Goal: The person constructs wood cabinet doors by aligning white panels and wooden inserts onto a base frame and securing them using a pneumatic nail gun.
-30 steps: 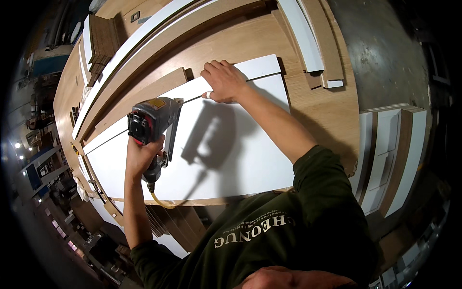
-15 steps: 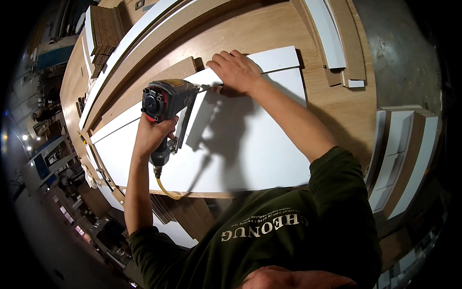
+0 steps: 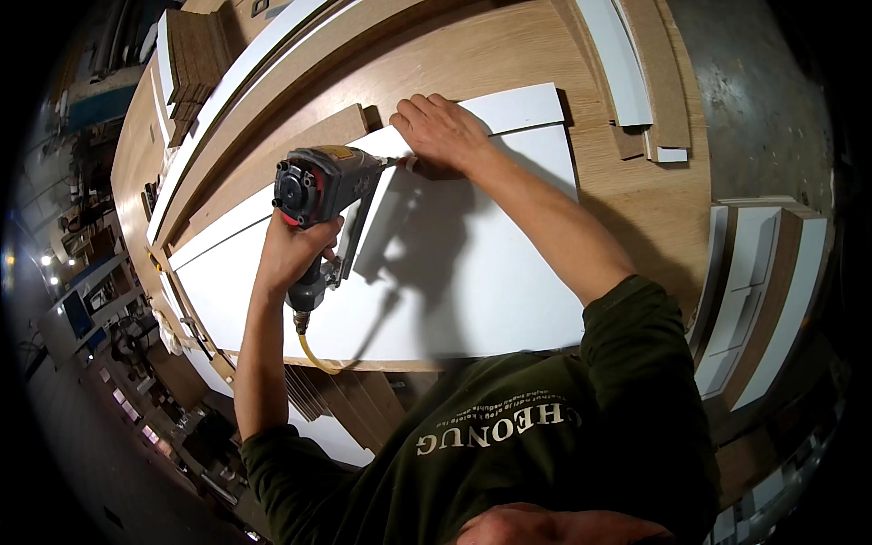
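My left hand (image 3: 295, 247) is wrapped round the handle of a grey and black nail gun (image 3: 331, 186). A yellow air hose (image 3: 315, 361) hangs from the handle's end. The gun's nose touches or nearly touches the seam by a white strip (image 3: 513, 109), close to my right hand (image 3: 438, 134). That strip runs along the far edge of a large white panel (image 3: 509, 263) lying flat. My right hand is closed over the strip, its fingers curled past the far side and its thumb hidden underneath. The gun's shadow falls across the panel.
Beneath the panel is a wooden worktable (image 3: 636, 213). Long white and brown boards (image 3: 245, 118) lie beyond it, with a stack of short boards (image 3: 195, 59) at far left. More strips (image 3: 627, 73) lie at far right. A stack of white-edged panels (image 3: 758, 300) stands beside the table.
The nail gun in my left hand has shifted slightly to the right, its nose now nearer my right hand. My right hand stays on the strip.
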Tool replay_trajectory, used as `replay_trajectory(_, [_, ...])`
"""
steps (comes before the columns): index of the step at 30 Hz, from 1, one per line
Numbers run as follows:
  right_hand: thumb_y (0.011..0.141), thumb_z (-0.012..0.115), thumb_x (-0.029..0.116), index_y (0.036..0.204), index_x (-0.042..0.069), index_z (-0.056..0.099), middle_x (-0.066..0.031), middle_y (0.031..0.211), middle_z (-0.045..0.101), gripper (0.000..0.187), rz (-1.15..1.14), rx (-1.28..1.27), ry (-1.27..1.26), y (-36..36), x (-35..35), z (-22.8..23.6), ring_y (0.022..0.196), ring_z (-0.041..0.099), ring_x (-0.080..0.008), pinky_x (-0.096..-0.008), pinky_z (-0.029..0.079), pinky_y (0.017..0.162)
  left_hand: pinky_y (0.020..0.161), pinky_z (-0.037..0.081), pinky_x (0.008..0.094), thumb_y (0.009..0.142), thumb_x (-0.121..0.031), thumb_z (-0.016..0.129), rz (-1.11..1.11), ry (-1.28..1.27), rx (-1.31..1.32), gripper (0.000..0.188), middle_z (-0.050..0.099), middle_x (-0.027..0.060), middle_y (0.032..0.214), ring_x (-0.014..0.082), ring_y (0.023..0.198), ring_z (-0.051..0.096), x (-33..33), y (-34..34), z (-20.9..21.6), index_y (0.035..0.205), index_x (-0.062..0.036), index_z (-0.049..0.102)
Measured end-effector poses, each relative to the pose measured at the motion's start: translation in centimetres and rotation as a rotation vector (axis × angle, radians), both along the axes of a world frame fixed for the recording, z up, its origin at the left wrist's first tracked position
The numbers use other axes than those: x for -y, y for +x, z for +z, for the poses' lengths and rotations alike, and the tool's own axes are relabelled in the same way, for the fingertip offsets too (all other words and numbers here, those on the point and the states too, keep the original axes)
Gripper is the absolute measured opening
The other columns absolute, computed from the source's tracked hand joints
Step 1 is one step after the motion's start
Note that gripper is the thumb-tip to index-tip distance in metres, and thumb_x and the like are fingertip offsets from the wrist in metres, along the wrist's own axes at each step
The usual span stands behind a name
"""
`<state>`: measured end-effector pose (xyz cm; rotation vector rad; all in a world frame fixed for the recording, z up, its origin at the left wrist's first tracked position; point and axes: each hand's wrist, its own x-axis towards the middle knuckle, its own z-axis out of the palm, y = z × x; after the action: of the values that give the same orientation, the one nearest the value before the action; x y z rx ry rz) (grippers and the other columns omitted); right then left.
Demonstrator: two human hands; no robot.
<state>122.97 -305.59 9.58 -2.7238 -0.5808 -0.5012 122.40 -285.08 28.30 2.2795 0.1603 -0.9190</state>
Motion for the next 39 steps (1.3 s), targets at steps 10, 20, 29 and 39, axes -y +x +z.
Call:
replay_trajectory(10, [0.081,0.055,0.014,0.097,0.008,0.058,-0.0029,0.094,0.054,0.018,-0.006,-0.096,-0.025,-0.8,1.6,0.7,0.094,0.054,-0.0174,-0.0297,0.044,0.081,0.051,0.053,0.0282,0.075,-0.009,0.067,0.009,-0.023,-0.01,0.019,0.059,0.0055,0.067,0.0122,0.056,0.058,0.9,0.2,0.1,0.088,0.0023,0.059])
replay_trajectory(20, [0.077,0.055,0.012,0.09,0.008,0.056,-0.0021,0.09,0.054,0.014,0.017,-0.028,-0.043,-0.3,1.3,0.0,0.089,0.055,-0.0161,-0.0283,0.045,0.076,0.05,0.053,0.0274,0.076,-0.008,0.066,-0.008,-0.024,-0.033,0.017,0.058,0.0053,0.066,0.0122,0.056,0.057,1.4,0.5,0.3,0.087,0.0022,0.059])
replay_trajectory(29, [0.077,0.057,0.015,0.088,0.009,0.057,-0.0022,0.091,0.054,0.013,0.014,-0.035,-0.064,-0.3,1.8,0.1,0.09,0.054,-0.0162,-0.0284,0.045,0.077,0.048,0.05,0.0266,0.077,-0.009,0.066,-0.028,0.008,-0.037,0.015,0.057,0.0038,0.064,0.0113,0.055,0.057,2.4,0.8,0.3,0.086,0.0009,0.059])
replay_trajectory(39, [0.073,0.07,0.03,0.124,0.005,0.051,-0.0198,0.127,0.051,0.06,0.14,-0.263,0.283,-0.3,0.5,1.7,0.122,0.044,-0.0357,-0.0451,0.029,0.109,0.052,0.047,0.0321,0.069,-0.018,0.072,-0.083,0.178,0.095,0.02,0.06,0.0059,0.06,0.0145,0.056,0.057,0.1,-6.0,3.3,0.071,0.0002,0.064])
